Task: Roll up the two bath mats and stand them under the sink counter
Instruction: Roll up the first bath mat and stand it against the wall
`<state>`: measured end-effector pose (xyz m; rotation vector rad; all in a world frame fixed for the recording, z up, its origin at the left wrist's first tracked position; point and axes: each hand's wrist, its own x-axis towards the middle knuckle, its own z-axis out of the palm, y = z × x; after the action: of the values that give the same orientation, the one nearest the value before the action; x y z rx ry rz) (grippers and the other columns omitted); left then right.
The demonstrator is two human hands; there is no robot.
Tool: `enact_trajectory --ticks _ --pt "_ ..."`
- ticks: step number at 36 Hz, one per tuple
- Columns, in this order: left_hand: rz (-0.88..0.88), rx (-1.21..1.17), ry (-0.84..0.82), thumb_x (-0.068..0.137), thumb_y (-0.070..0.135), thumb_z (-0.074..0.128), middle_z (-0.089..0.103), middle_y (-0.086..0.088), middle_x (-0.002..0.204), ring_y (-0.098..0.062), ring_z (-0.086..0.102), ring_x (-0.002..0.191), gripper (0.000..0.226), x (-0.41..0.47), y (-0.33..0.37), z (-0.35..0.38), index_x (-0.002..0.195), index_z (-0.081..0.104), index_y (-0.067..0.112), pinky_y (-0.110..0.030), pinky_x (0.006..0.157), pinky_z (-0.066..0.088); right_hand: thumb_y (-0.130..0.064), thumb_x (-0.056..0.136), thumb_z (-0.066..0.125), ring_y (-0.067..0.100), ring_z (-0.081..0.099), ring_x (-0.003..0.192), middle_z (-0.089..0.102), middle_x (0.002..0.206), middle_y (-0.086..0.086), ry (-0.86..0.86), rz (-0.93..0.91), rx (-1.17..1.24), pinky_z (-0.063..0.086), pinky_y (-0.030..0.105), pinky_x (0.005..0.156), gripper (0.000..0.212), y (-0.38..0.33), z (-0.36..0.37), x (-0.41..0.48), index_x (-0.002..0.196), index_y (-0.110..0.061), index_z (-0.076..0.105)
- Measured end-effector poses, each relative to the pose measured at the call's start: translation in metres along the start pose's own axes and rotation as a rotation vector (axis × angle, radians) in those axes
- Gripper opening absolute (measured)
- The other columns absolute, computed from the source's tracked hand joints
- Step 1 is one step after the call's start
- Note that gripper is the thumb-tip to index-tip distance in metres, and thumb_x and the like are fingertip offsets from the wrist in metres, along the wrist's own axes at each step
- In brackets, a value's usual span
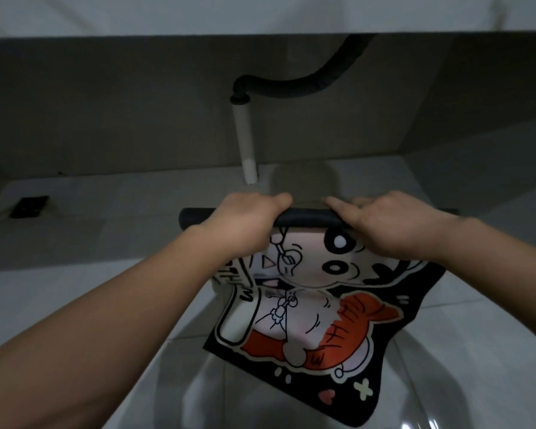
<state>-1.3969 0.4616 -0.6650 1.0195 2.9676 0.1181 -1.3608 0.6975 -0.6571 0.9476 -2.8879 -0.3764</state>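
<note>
A black bath mat (pixel 316 308) printed with a cartoon face and an orange figure lies on the pale tiled floor in front of me. Its far edge is curled into a thin black roll (pixel 307 217) that runs left to right. My left hand (pixel 245 222) grips the left part of that roll, fingers wrapped over the top. My right hand (pixel 390 224) presses on the right part, thumb along the roll. The flat printed part reaches back toward me. The sink counter (pixel 260 13) spans the top of the view. Only one mat shows.
Under the counter a black corrugated drain hose (pixel 307 85) joins a white pipe (pixel 245 140) that runs down to the floor just beyond the roll. A dark square floor drain (pixel 30 206) sits at the left. Grey walls close the recess at the back and right.
</note>
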Motion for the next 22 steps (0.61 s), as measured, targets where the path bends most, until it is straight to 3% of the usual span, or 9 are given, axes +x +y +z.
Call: enact_trajectory --ticks 3,7,11,13,16,19,22 --pt "0.02 -0.043 -0.012 0.079 0.009 0.056 0.055 0.001 0.079 -0.022 0.054 0.071 0.031 -0.002 -0.004 0.002 0.094 0.037 0.028 -0.032 0.059 0.041 -0.056 0.092 0.009 0.025 0.063 0.093 0.057 0.125 0.005 0.061 -0.03 -0.031 0.052 0.036 0.071 0.067 -0.001 0.007 -0.004 0.148 -0.02 0.011" --pt "0.043 -0.104 -0.102 0.078 0.026 0.059 0.054 0.006 0.077 -0.02 0.055 0.072 0.028 -0.005 -0.009 -0.002 0.102 0.044 0.029 -0.031 0.061 0.039 -0.049 0.092 0.008 0.028 0.064 0.069 0.065 0.102 0.008 0.149 -0.071 -0.072 0.048 0.034 0.051 0.057 -0.004 0.014 -0.002 0.138 -0.018 0.024" --pt "0.0 -0.168 -0.216 0.081 0.049 0.058 0.054 0.009 0.073 -0.016 0.053 0.07 0.027 -0.001 -0.005 -0.008 0.1 0.049 0.033 -0.03 0.058 0.038 -0.045 0.093 0.015 0.026 0.061 0.069 0.06 0.103 0.007 0.126 -0.078 -0.092 0.046 0.035 0.051 0.058 -0.009 0.006 -0.001 0.143 -0.018 0.026" --pt "-0.066 -0.308 -0.314 0.078 0.047 0.064 0.061 0.005 0.081 -0.018 0.059 0.075 0.029 0.004 -0.006 -0.009 0.1 0.05 0.035 -0.032 0.065 0.047 -0.041 0.093 0.03 0.025 0.06 0.065 0.059 0.099 0.008 0.101 -0.088 -0.115 0.046 0.035 0.047 0.053 -0.01 0.003 -0.001 0.141 -0.018 0.024" --pt "-0.094 -0.391 -0.391 0.074 0.036 0.068 0.064 0.002 0.086 -0.019 0.062 0.077 0.03 0.007 -0.005 -0.007 0.098 0.05 0.036 -0.034 0.069 0.05 -0.022 0.079 0.06 0.024 0.054 0.049 0.061 0.084 0.01 0.139 -0.12 -0.147 0.037 0.031 0.036 0.057 -0.012 0.002 -0.002 0.132 -0.012 0.04" --pt "-0.045 -0.283 -0.313 0.079 0.026 0.063 0.057 0.003 0.076 -0.018 0.057 0.07 0.018 0.008 0.003 -0.003 0.094 0.054 0.03 -0.027 0.058 0.042 -0.016 0.073 0.054 0.023 0.051 0.045 0.06 0.081 0.009 0.151 -0.124 -0.187 0.033 0.03 0.035 0.06 -0.013 0.002 0.0 0.132 -0.01 0.047" --pt "-0.009 -0.139 -0.183 0.084 0.021 0.055 0.058 -0.001 0.081 -0.024 0.058 0.076 0.021 0.007 0.008 0.005 0.104 0.055 0.025 -0.028 0.059 0.041 -0.022 0.085 0.054 0.024 0.059 0.061 0.06 0.098 0.008 0.097 -0.086 -0.201 0.034 0.03 0.044 0.062 -0.015 -0.001 0.004 0.143 -0.015 0.033"
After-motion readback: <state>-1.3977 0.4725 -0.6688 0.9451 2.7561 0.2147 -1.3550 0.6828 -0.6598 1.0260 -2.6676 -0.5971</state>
